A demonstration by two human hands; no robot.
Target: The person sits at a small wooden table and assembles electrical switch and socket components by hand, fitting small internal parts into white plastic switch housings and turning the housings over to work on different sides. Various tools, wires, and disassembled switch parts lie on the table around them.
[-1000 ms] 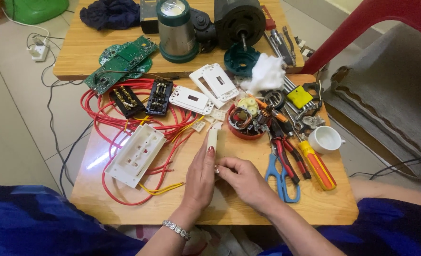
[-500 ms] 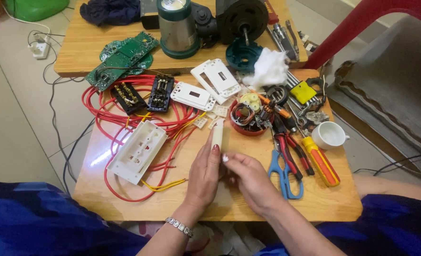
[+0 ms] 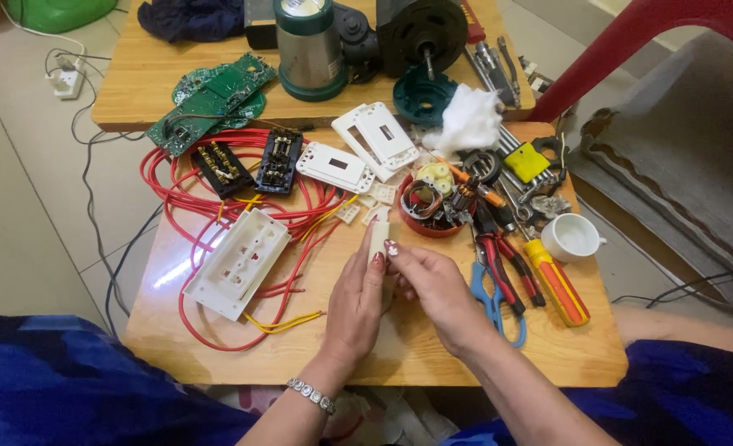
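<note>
Both hands around upright white switch piece, long axis vertical.

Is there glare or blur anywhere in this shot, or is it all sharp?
Head view: mostly sharp; a white glare patch on the wooden table beside the white switch box; both hands and the small white part they hold are evenly lit.

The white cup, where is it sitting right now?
In the head view the white cup stands on the right side of the wooden table, near its edge, just right of the orange-handled screwdriver.
</note>
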